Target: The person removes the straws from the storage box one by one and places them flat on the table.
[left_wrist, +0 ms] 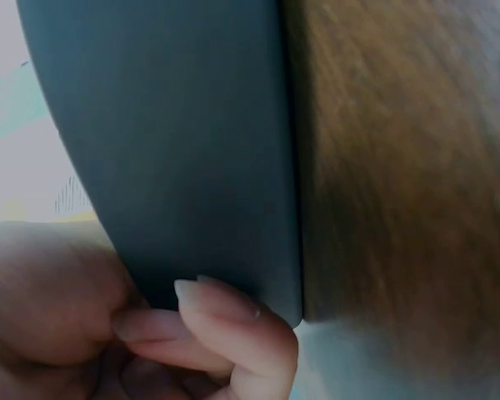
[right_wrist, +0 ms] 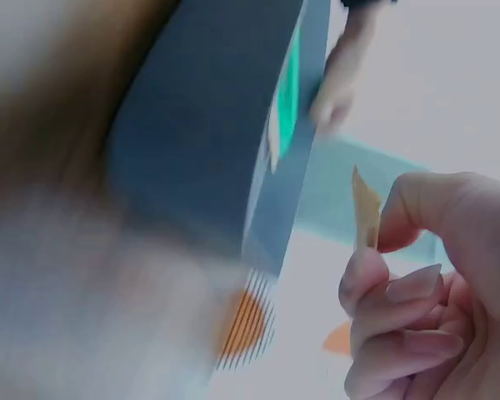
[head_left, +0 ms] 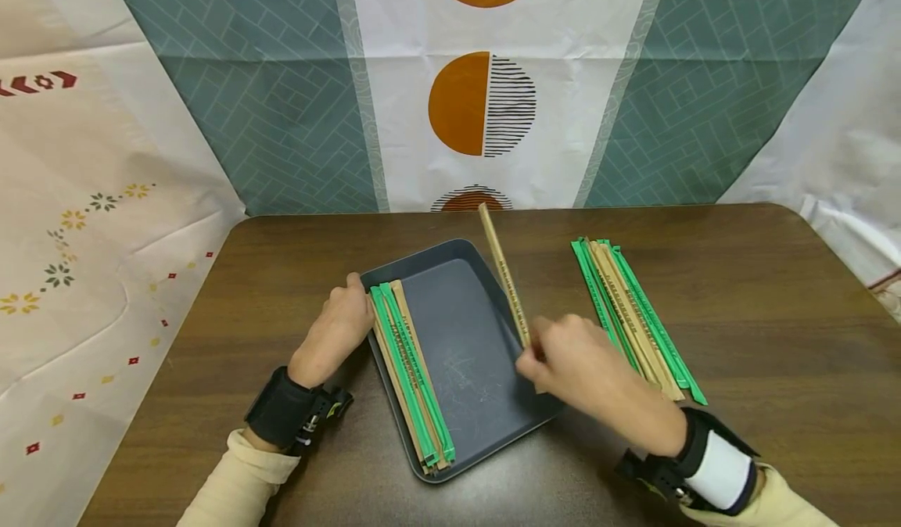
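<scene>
The tan stick (head_left: 505, 277) slants over the right rim of the tray (head_left: 464, 331), mid-frame, pinched between thumb and fingers of your right hand (head_left: 570, 359) (whether it touches the rim, I cannot tell). A light pinch closer to its middle should curb any swing. Your left hand (head_left: 338, 324) grips the tray's upper-left corner; hold firmly there, so the green and tan sticks (head_left: 418, 374) inside, along the left wall, lie undisturbed. Another bundle (head_left: 633, 316) lies at right on the table (head_left: 774, 316).
</scene>
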A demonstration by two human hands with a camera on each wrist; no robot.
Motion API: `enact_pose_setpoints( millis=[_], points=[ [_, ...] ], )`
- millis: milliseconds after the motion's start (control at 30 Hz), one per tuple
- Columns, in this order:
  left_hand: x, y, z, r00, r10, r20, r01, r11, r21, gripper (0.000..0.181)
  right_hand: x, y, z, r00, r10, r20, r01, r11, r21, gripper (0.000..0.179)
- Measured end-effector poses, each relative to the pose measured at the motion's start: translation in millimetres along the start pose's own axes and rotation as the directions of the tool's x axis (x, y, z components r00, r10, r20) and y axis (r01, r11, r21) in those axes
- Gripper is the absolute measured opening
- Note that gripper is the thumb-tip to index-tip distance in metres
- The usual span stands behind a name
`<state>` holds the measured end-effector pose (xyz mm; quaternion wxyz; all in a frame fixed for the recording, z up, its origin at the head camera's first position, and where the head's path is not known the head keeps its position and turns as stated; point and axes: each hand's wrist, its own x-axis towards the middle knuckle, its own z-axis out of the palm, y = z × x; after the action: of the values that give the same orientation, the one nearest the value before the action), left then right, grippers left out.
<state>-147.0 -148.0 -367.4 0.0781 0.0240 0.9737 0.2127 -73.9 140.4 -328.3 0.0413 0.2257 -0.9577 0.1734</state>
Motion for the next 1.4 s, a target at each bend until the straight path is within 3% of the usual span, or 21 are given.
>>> enact_pose_setpoints(
  millis=[133, 333, 567, 867, 1033, 1233, 1400],
  points=[
    [-0.3, 0.2, 0.2, 1.0, 0.005, -0.002, -0.005, 1.0, -0.006, 0.034, -12.2, 47.6, -20.5, 0.999, 0.047, -0.001, -0.047, 0.996, -0.071, 0.027],
    [0.1, 1.1, 0.2, 1.0, -0.01, 0.001, 0.01, 1.0, 0.0, 0.037, -40.4, 113.2, -33.6, 0.984, 0.143, 0.11, -0.126, 0.981, -0.146, 0.041],
    [-0.3, -0.5, -0.5, 1.0, -0.027, 0.003, 0.027, 1.0, 0.002, 0.039, -56.8, 137.4, -30.5, 0.968, 0.153, 0.199, -0.117, 0.977, -0.181, 0.034],
    [1.0, -0.8, 3.1, 1.0, 0.0, -0.024, 0.001, 1.0, 0.015, 0.038, -61.5, 145.1, -31.8, 0.952, 0.189, 0.241, -0.127, 0.96, -0.251, 0.021],
    [1.6, -0.5, 2.6, 1.0, -0.013, -0.02, 0.013, 1.0, 0.002, 0.036, -59.9, 142.5, -33.4, 0.968, 0.172, 0.185, -0.12, 0.958, -0.261, 0.025],
    [2.9, 1.0, 0.8, 0.999, -0.04, 0.007, 0.04, 0.999, -0.011, 0.038, -47.5, 120.4, -26.8, 0.994, 0.075, 0.08, -0.053, 0.967, -0.247, 0.026],
    [3.4, 1.2, 0.5, 0.998, -0.054, 0.018, 0.054, 0.998, -0.016, 0.038, -26.1, 79.0, -8.9, 0.997, -0.074, -0.015, 0.07, 0.981, -0.18, 0.024]
  ],
)
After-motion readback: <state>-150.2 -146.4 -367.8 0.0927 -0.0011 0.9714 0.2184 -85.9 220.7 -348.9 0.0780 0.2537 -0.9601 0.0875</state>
